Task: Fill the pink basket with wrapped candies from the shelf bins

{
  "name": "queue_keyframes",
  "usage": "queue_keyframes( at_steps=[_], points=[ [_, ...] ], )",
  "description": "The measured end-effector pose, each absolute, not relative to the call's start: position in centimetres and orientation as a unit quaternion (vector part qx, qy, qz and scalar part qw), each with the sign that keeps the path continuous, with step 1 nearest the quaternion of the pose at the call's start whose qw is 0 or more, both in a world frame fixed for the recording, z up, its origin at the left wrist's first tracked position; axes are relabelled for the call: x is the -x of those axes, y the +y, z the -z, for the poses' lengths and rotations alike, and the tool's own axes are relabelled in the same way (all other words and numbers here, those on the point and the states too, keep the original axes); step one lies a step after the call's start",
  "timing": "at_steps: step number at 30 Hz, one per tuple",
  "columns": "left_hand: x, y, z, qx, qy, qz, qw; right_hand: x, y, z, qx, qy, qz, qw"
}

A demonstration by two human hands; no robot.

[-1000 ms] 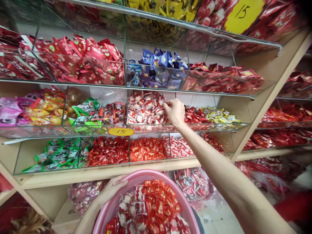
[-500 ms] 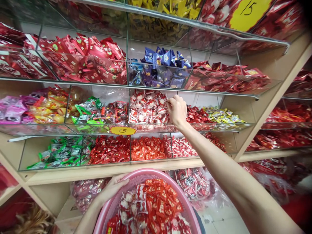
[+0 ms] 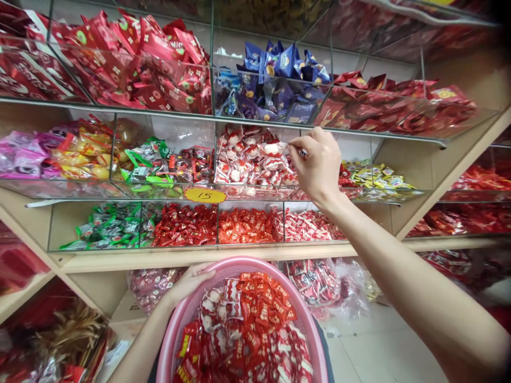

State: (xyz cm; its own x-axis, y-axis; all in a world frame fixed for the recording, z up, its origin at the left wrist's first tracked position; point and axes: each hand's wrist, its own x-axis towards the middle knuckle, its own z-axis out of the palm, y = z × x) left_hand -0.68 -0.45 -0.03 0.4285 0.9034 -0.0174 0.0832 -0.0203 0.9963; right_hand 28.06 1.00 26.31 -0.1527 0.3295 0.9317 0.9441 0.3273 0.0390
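Note:
A pink basket [image 3: 315,340] filled with red, orange and white wrapped candies stands at the bottom centre. My left hand [image 3: 195,280] is closed on its upper left rim. My right hand [image 3: 317,162] is raised at the middle shelf with thumb and fingers pinched. Between its fingertips is a clear-wrapped candy [image 3: 274,149] in red and white, in front of the compartment of similar candies [image 3: 237,159].
Blue packets [image 3: 285,66] and red packets [image 3: 136,58] fill the shelf above. Below the yellow price tag [image 3: 205,195] lie green and red candies. A wooden shelf edge [image 3: 211,260] runs just behind the basket.
My right hand has moved right and slightly up, drawing back with a candy now visible at its fingertips. The view has shifted, with the upper shelves higher. My left hand keeps its hold on the basket.

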Motion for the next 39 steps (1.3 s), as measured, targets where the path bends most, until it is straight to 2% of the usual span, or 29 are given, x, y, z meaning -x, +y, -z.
queue_keyframes(
  at_steps=[3, 9, 12, 15, 21, 28, 39],
  points=[
    [0.6, -0.6, -0.2, -0.613, 0.397, -0.357, 0.583, -27.5, -2.2, -23.4, 0.453, -0.732, 0.288, 0.420],
    [0.5, -0.8, -0.3, -0.602, 0.407, -0.351, 0.591, -25.2, -6.4, -13.7, 0.460, -0.848, 0.061, 0.258],
    [0.6, -0.6, 0.1, -0.613, 0.401, -0.342, 0.588, -23.8, -6.4, -10.3, 0.457, -0.864, 0.004, 0.209],
    [0.6, -0.4, 0.5, -0.627, 0.393, -0.343, 0.579, -22.3, -5.7, -8.4, 0.455, -0.874, 0.025, 0.170],
    [0.6, -0.6, 0.1, -0.640, 0.404, -0.341, 0.558, -19.9, -4.3, -6.2, 0.401, -0.899, 0.148, 0.097],
    [0.7, -0.2, 0.8, -0.645, 0.400, -0.351, 0.548, -18.7, -3.5, -5.1, 0.350, -0.912, 0.196, 0.086],
    [0.6, -0.2, 0.8, -0.638, 0.383, -0.366, 0.559, -17.5, -2.5, -2.3, 0.329, -0.919, 0.197, 0.094]
  ],
)
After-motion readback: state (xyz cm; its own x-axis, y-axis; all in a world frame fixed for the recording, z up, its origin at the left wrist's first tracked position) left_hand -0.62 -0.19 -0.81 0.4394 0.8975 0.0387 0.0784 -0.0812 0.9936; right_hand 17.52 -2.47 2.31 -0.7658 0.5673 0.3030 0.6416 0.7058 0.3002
